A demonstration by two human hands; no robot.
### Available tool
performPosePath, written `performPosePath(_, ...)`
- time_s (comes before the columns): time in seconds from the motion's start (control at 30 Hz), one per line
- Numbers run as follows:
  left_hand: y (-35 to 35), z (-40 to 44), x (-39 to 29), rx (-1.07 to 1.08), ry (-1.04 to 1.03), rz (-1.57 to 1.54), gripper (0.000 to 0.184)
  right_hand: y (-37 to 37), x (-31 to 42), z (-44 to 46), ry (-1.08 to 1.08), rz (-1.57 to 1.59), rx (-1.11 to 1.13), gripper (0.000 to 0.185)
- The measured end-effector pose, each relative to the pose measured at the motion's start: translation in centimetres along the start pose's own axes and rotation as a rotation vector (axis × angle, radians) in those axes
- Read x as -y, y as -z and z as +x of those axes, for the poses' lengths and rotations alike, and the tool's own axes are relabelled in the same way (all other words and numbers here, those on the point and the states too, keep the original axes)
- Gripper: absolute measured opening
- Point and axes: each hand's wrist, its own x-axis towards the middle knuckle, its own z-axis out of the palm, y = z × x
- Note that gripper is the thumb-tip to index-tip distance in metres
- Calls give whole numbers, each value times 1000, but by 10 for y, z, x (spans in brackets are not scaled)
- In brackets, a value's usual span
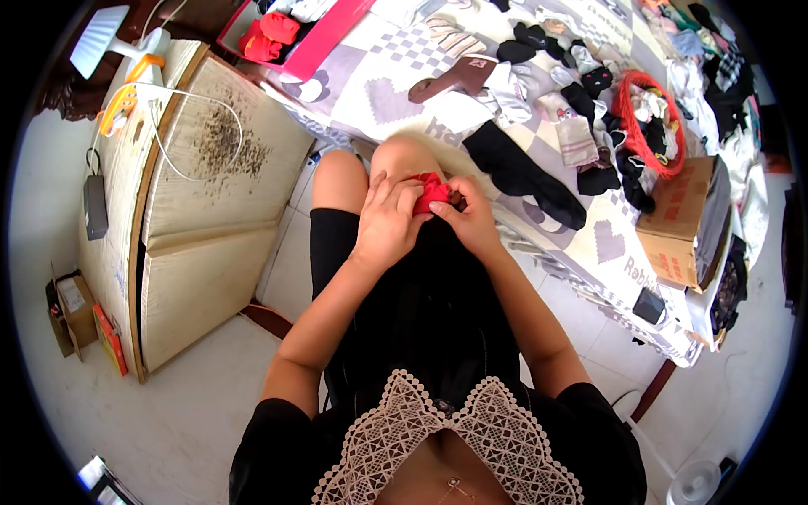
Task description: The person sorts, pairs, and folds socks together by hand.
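Note:
A bunched red sock (431, 193) rests on my lap, just past the hem of my black clothing. My left hand (387, 212) lies over its left side, fingers bent and pressed onto the fabric. From the other side, my right hand (470, 220) pinches it, thumb on top and fingers curled underneath. Part of the sock is hidden beneath both hands. Nearest to my right hand, a long black sock (523, 175) lies flat on the bed. Farther back on the bed is a brown sock (454, 80) marked 23.
Several loose socks spread over the patterned bed (383, 97). A red woven basket (627, 101) and a cardboard box (677, 210) stand to the right. A pink box (324, 46) holding red bundles is at the back left. A stained cabinet (202, 227) carries a white lamp (101, 40).

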Motion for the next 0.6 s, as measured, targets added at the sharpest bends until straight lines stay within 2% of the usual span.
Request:
performPosePath(0.1,-3,2,3,-9,-16,-59,43,5,7,2,69,133,19,32)
performPosePath(0.13,-2,2,-3,22,256,-336,39,5,16,1,-53,443,35,36)
performPosePath(0.17,-2,3,-6,64,526,-614,36,6,24,4,-49,424,12,36)
performPosePath(0.2,-8,2,-2,11,482,-840,30,7,33,7,-35,582,20,38)
performPosePath(0.23,-8,7,-9,-107,436,-931,33,9,39,9,-17,740,30,40)
performPosePath(0.27,-8,11,-13,-128,398,-1046,32,13,39,8,-96,778,96,37)
performPosePath(0.3,-7,15,-16,-149,362,-1158,32,17,39,8,-88,767,79,37)
performPosePath(0.37,-4,21,-23,-121,329,-1185,32,21,36,8,-176,891,169,28)
performPosePath(0.4,-3,23,-26,-102,312,-1201,31,22,32,9,-132,949,129,19)
performPosePath(0.43,-3,24,-28,-96,304,-1206,31,24,27,9,-127,944,121,19)
performPosePath(0.5,-4,25,-30,-63,387,-1334,27,27,26,13,8,1232,228,21)
performPosePath(0.53,-5,27,-31,-57,382,-1340,27,28,29,11,12,1227,221,21)
performPosePath(0.6,-7,28,-33,-47,510,-1631,23,28,43,3,-216,1367,162,23)
